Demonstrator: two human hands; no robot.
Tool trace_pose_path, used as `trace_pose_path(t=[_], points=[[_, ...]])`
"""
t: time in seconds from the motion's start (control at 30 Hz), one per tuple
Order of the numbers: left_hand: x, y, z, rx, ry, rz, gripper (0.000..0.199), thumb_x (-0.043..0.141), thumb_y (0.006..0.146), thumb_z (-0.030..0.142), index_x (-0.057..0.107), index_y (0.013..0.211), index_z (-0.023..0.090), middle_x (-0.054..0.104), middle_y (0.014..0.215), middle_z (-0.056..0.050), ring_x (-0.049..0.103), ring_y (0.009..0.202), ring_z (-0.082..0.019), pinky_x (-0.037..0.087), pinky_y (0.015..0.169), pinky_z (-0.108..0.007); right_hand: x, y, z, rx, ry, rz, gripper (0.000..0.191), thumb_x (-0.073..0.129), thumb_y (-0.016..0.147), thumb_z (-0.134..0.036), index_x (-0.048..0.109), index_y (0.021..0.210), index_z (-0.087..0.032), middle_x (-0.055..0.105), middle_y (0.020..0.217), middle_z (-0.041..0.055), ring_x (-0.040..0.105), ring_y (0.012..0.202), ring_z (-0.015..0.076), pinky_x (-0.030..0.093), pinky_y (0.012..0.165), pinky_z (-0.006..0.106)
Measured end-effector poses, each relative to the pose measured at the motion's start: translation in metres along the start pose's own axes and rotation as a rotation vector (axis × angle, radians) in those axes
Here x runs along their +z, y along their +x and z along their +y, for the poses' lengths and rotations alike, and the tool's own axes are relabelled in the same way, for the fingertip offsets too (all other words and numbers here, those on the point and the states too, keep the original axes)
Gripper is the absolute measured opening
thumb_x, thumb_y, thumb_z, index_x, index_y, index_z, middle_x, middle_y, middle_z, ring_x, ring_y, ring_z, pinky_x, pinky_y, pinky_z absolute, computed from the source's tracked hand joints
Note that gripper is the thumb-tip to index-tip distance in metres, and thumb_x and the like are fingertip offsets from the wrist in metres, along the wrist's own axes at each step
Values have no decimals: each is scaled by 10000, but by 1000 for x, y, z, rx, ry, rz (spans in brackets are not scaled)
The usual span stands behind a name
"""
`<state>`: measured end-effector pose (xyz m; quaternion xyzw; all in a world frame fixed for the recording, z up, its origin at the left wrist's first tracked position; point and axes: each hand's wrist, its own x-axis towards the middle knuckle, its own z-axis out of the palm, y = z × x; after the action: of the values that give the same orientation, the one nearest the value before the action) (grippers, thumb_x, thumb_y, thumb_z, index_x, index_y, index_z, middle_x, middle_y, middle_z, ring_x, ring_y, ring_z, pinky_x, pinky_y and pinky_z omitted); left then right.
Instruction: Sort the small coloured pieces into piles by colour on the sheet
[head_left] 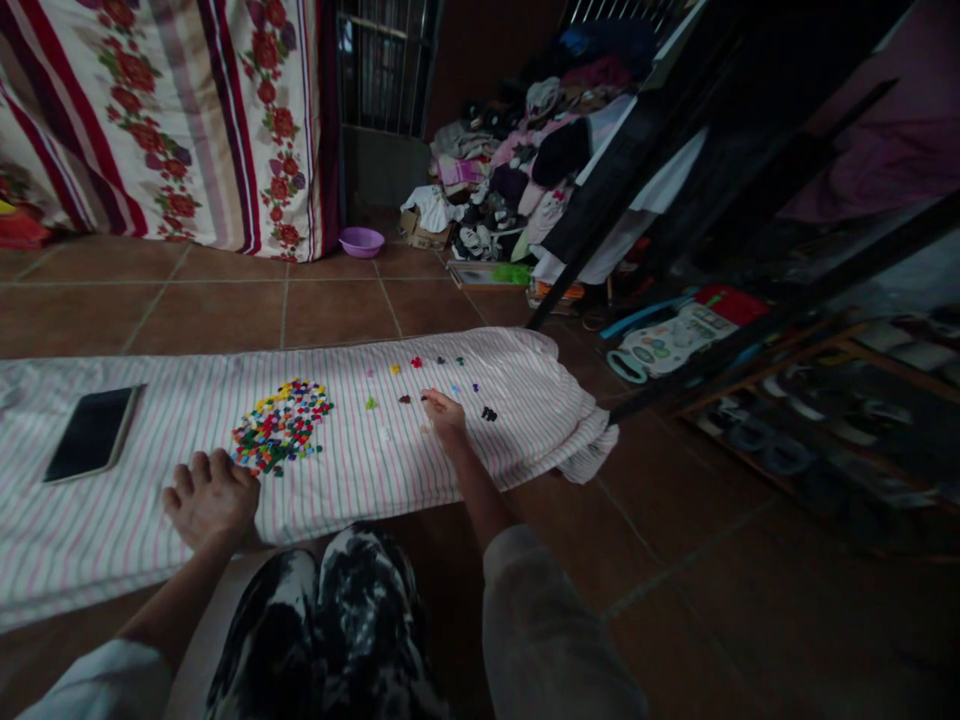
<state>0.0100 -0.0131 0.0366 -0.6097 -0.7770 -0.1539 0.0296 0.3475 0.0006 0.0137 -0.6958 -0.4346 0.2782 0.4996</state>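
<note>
A mixed pile of small coloured pieces (281, 425) lies on a striped cloth (352, 470). To its right are small groups sorted by colour, among them red (416, 363), yellow (395, 369), light green (370, 403), brown (405, 399) and black (489, 414) pieces. My right hand (446, 412) is over these groups, its fingertips pinched on a small dark piece (424, 398) just right of the brown ones. My left hand (212, 497) rests on the cloth below the mixed pile, its fingers curled; whether it holds anything is hidden.
A dark-screened phone (94, 432) lies on the cloth at the left. Beyond are a floral curtain (172, 120), a purple basin (361, 241) and heaped clothes (517, 170). A dark slanted pole (574, 280) and a shoe rack (810, 370) stand at the right.
</note>
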Motion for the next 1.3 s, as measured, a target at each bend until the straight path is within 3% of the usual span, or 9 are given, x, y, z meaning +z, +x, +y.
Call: trace_pose_path(t=[0.17, 0.4, 0.6, 1.03, 1.3], points=[[0, 0, 0, 19, -38, 0, 477, 260, 854, 298, 557, 1187, 128, 553, 1205, -212, 416, 1210, -357, 326, 937, -525, -14, -3, 14, -27, -5, 101, 374, 451, 773, -289, 667, 1064, -196, 696, 1120, 62, 651, 1016, 160, 507, 909, 311], [4, 1, -2, -2, -7, 3, 440, 257, 850, 293, 558, 1138, 152, 570, 1217, -169, 438, 1190, -345, 348, 934, -522, -50, -3, 41, 26, -70, 331, 375, 448, 756, -309, 675, 1021, -171, 710, 992, 77, 658, 905, 184, 525, 816, 306], [7, 3, -6, 36, -12, -10, 469, 231, 859, 324, 570, 1109, 117, 557, 1207, -218, 427, 1211, -357, 360, 924, -526, -86, -5, 64, 47, -68, 451, 394, 460, 719, -346, 675, 980, -144, 707, 971, 103, 654, 880, 200, 515, 801, 309], [3, 0, -2, 33, -17, 15, 457, 252, 864, 304, 572, 1133, 119, 560, 1184, -212, 426, 1202, -353, 340, 930, -524, -102, -2, 75, 93, -137, 503, 416, 439, 735, -374, 671, 987, -138, 695, 902, 99, 634, 813, 197, 502, 723, 299], [4, 1, -1, 5, 26, 6, 455, 227, 874, 311, 570, 1117, 136, 565, 1199, -174, 423, 1205, -321, 334, 946, -492, -122, 12, 80, 113, -287, 530, 349, 441, 709, -316, 672, 919, -160, 686, 877, 76, 621, 836, 199, 484, 813, 324]])
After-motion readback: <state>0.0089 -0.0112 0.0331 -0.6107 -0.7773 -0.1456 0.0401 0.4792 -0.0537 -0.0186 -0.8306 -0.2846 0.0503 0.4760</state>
